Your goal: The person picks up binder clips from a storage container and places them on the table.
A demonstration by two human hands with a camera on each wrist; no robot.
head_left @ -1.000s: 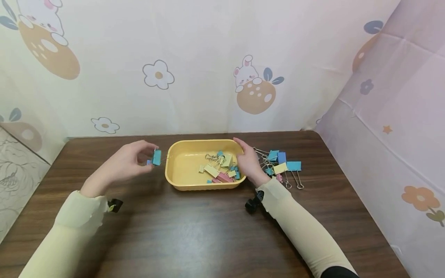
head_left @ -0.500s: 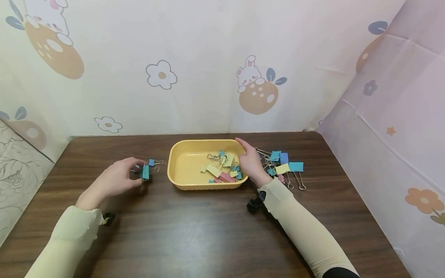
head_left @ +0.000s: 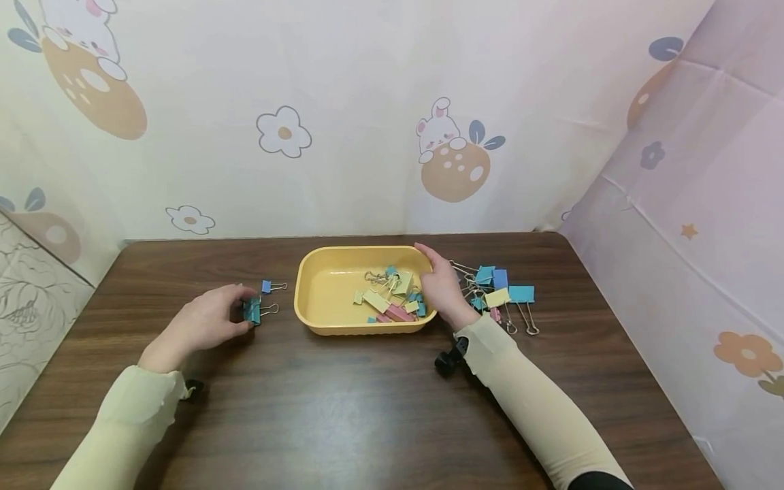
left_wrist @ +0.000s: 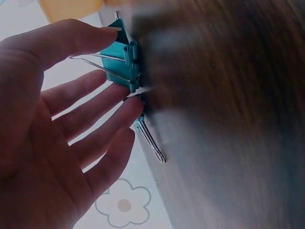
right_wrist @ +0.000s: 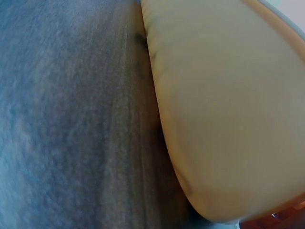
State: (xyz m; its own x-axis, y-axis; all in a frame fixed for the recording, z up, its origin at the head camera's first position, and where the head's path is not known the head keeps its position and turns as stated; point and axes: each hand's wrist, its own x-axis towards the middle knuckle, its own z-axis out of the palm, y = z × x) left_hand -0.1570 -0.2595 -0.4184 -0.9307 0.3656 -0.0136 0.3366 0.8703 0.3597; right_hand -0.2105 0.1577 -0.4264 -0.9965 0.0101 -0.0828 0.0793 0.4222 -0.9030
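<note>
My left hand (head_left: 208,316) pinches a teal binder clip (head_left: 252,311) low at the table surface, left of the yellow plastic tray (head_left: 324,328). In the left wrist view, the thumb lies at one edge of this clip (left_wrist: 114,62) and fingertips at the other. Another clip (left_wrist: 150,138) shows beyond those fingers, partly hidden. A small blue binder clip (head_left: 266,287) lies just past the hand. My right hand (head_left: 444,289) grips the tray's right end, thumb along the rim. Inside the tray, several yellow, pink and teal binder clips (head_left: 375,301) are heaped toward the right.
Right of the tray, several teal, blue, yellow and pink binder clips (head_left: 497,297) lie in a loose pile on the dark wooden table (head_left: 343,408). A patterned curtain (head_left: 361,170) hangs along the back and right edges. The tray's yellow wall (right_wrist: 228,119) fills much of the right wrist view.
My left hand has moved left and down from beside the tray, lowering the teal clip to the table. The small blue clip, formerly at that hand, now lies on the table. The right hand stays put.
</note>
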